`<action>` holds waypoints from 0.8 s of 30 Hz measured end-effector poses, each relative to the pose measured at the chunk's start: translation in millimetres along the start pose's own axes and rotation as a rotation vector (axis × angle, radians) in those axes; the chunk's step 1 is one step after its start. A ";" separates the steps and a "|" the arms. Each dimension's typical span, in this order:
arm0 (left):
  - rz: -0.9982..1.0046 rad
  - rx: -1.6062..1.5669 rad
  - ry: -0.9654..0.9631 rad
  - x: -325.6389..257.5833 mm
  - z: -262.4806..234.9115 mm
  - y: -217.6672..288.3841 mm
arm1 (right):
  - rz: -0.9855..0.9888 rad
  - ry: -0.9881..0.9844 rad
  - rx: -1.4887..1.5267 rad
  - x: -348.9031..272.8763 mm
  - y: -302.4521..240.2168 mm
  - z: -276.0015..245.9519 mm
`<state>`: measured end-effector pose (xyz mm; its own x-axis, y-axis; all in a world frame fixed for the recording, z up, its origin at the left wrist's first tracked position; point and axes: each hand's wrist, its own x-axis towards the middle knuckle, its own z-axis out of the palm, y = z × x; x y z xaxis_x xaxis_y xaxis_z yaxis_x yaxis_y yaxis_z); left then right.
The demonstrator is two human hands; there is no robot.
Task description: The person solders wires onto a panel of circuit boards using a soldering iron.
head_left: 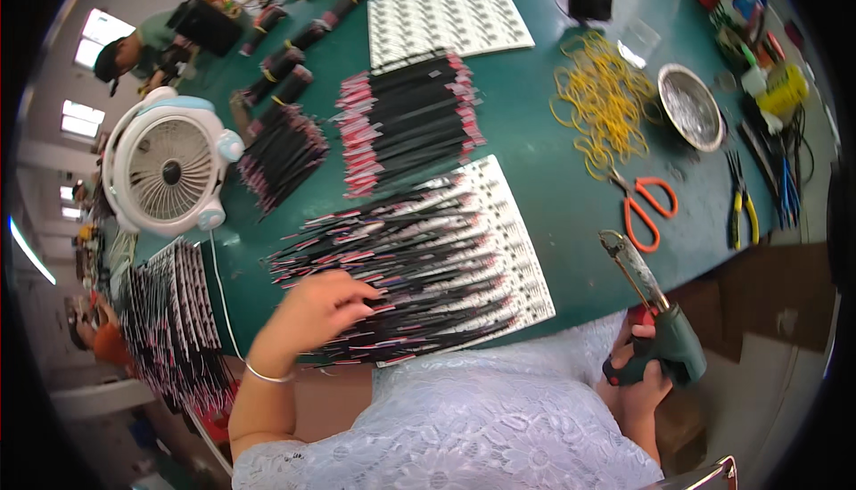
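My left hand (325, 312), a bracelet on its wrist, is over the rows of black sleeved wires (383, 267) with red and white ends. Its thumb and fingers are pinched together; whatever lies between them is too small to make out. The wires rest side by side on a white board (526, 267) printed with small rows of marks, which shows bare along its right side. Down at the table's front edge, my right hand (642, 387) wraps around the grip of a green soldering gun (679, 347), its metal tip pointing up and left over the table.
Farther back lie a black wire stack (410, 115) and another white board (450, 17). Yellow rubber bands (602, 98), a metal bowl (691, 107), orange-handled scissors (646, 209) and pliers (740, 205) are at right. A white fan (169, 169) stands left; a person (143, 53) sits beyond.
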<state>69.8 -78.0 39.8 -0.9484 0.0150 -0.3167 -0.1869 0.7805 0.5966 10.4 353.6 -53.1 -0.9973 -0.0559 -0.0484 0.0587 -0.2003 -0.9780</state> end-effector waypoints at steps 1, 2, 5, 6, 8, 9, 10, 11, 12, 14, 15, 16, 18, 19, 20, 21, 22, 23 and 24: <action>0.008 0.016 0.130 -0.5 -14.4 -3.2 | -0.015 -0.025 0.012 8.2 2.7 2.2; 0.023 0.032 0.257 3.1 -27.9 -2.2 | -0.019 -0.037 0.044 16.6 5.1 4.6; 0.119 0.100 0.534 42.5 -53.6 15.1 | -0.043 -0.074 0.081 39.0 3.2 15.9; 0.260 0.103 0.576 65.2 -55.9 17.9 | -0.047 -0.097 0.089 45.5 0.8 20.2; 0.360 0.251 0.556 117.2 -55.6 17.2 | -0.054 -0.097 0.096 52.8 -6.4 32.1; 0.352 0.371 0.567 141.5 -55.1 19.1 | -0.081 -0.025 0.096 54.9 -10.4 42.5; 0.286 0.411 0.540 166.4 -58.0 11.3 | -0.106 0.039 0.101 57.2 -12.7 49.0; 0.223 0.447 0.512 189.6 -60.4 0.8 | -0.114 0.038 0.102 58.2 -13.7 49.2; 0.232 0.448 0.514 206.8 -61.2 -7.2 | -0.103 0.035 0.102 56.8 -13.5 47.5; 0.109 0.465 0.446 232.0 -63.0 -20.0 | -0.094 0.039 0.103 52.4 -7.8 41.5; 0.104 0.437 0.435 241.1 -63.6 -18.6 | -0.061 0.014 0.095 51.4 -4.5 35.0; 0.115 0.436 0.426 246.4 -65.3 -18.8 | -0.027 -0.013 0.088 50.8 -1.7 30.9; 0.034 0.404 0.218 251.7 -68.8 -18.6 | -0.039 0.028 0.090 51.0 -1.3 35.8; 0.037 0.406 0.213 253.2 -67.9 -18.3 | -0.052 0.057 0.093 53.1 -2.8 40.0; 0.064 0.383 0.232 253.3 -66.5 -18.3 | -0.050 0.061 0.094 55.2 -2.0 40.3; 0.090 0.359 0.255 252.1 -65.8 -18.9 | -0.064 0.032 0.099 58.1 -1.2 40.6; 0.090 0.359 0.255 251.0 -63.8 -21.5 | -0.080 0.002 0.104 60.8 -1.1 41.2; 0.177 0.372 0.341 250.2 -59.9 -26.2 | -0.081 0.003 0.104 63.4 -2.3 42.4; 0.264 0.384 0.426 248.2 -56.6 -31.1 | -0.086 -0.018 0.108 64.9 -3.9 44.1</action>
<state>-174.3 -134.0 -15.6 -0.9836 0.0493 0.1736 0.0976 0.9545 0.2819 -52.5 307.6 -43.5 -0.9979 -0.0515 0.0394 -0.0216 -0.3090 -0.9508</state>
